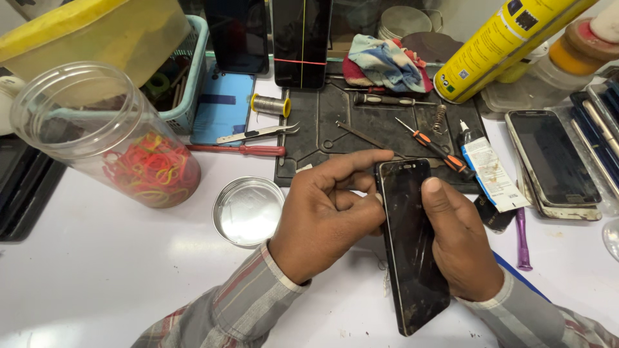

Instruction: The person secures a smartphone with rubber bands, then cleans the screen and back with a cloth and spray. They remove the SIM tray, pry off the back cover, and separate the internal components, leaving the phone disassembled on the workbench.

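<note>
A black smartphone (411,245) with a cracked, scratched screen is held upright on its long axis over the white table (116,270). My left hand (325,212) grips its left edge, forefinger stretched along the top corner. My right hand (459,241) holds the right edge with the thumb pressed on the glass near the top. Both wrists wear striped shirt cuffs.
A black work mat (351,122) behind the hands carries tweezers (258,133), screwdrivers (433,149) and a glue tube (488,169). A clear jar of rubber bands (109,138) and its lid (248,211) lie left. Stacked phones (554,164) and a yellow spray can (500,42) are right.
</note>
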